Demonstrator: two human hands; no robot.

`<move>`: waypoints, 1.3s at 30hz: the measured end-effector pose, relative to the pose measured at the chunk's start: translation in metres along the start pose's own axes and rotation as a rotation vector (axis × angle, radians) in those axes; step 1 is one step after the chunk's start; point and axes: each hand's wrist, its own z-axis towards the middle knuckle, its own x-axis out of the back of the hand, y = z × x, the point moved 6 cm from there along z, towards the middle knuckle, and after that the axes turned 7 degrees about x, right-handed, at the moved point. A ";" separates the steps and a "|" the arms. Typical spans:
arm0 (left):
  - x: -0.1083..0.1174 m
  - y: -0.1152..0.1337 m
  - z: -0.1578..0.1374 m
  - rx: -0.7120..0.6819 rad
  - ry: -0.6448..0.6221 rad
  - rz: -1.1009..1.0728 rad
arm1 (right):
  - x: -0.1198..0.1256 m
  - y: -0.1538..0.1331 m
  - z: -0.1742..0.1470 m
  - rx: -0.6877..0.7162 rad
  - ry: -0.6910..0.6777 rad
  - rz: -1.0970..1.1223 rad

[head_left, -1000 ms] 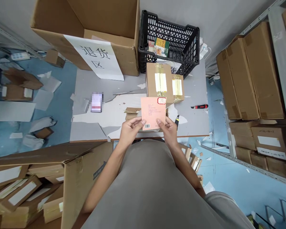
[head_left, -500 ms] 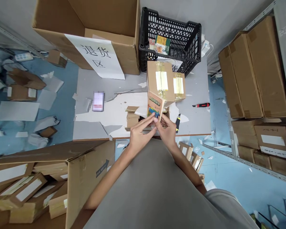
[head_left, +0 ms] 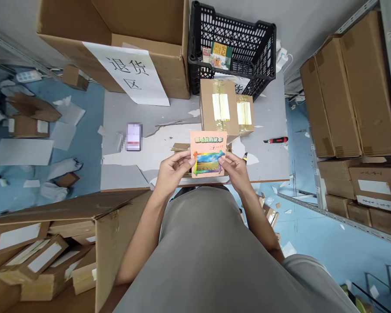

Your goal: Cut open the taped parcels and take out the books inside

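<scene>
A thin pink book (head_left: 209, 143) with a landscape picture on its cover faces me, held flat over the table's front edge. My left hand (head_left: 173, 171) pinches its left side, thumb on the cover. On the opposite side my right hand (head_left: 236, 171) grips it the same way. Behind the book lies an opened small cardboard box (head_left: 180, 147), mostly hidden. Just beyond stand a taped carton (head_left: 211, 102) and a smaller taped carton (head_left: 245, 114), both with labels.
A black crate (head_left: 234, 71) holding books and a large open carton (head_left: 172, 74) with a paper sign stand at the back. A phone (head_left: 134, 137) lies left, a red utility knife (head_left: 278, 140) right. A big box of parcels (head_left: 97, 256) is at lower left.
The book has turned from a tilted, angled pose to face me squarely. My hands have moved apart, from its bottom edge to its two sides.
</scene>
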 end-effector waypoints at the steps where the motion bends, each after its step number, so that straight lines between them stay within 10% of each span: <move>1: 0.000 0.002 -0.001 -0.013 0.011 0.017 | 0.000 0.001 0.001 0.016 0.001 -0.008; 12: 0.001 0.033 -0.012 -0.455 0.066 0.231 | -0.001 -0.021 0.007 0.287 -0.047 -0.184; 39: 0.007 0.020 0.002 -0.133 0.079 0.179 | -0.001 -0.016 0.004 0.093 -0.008 -0.205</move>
